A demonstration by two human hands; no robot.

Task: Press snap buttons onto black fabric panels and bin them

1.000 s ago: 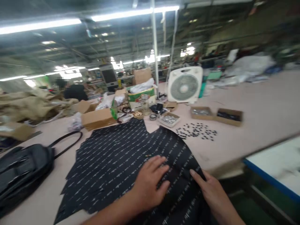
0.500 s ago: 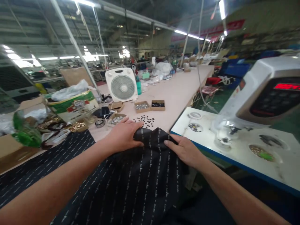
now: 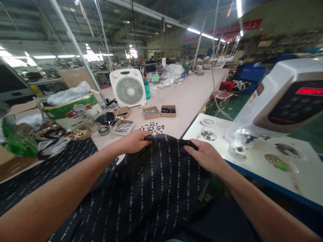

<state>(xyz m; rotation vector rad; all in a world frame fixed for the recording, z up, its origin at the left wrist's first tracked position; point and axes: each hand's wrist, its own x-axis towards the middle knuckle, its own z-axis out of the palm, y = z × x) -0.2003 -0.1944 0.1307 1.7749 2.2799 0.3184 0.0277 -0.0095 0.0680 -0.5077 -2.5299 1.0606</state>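
Observation:
A large piece of black fabric (image 3: 158,174) with white printed lettering in rows hangs from both hands toward my lap, and more of it spreads over the table at left. My left hand (image 3: 136,141) pinches its upper edge between thumb and fingers. On the other side, my right hand (image 3: 203,153) grips the same edge, thumb on top. The edge between the hands is drawn out and slightly arched. Just beyond it, small dark snap-like pieces (image 3: 152,127) lie scattered on the table.
A silver machine (image 3: 277,97) with a red display stands on a white worktop (image 3: 219,148) at right. Small boxes of metal parts (image 3: 123,127), (image 3: 150,112) and a box of dark parts (image 3: 168,111) sit ahead. A white fan (image 3: 128,88) stands behind them. Bags and cartons (image 3: 73,111) crowd the left.
My hands have moved slightly apart, stretching the fabric edge straighter between them. The left fingers have closed more tightly on the edge. The camera view has shifted a little.

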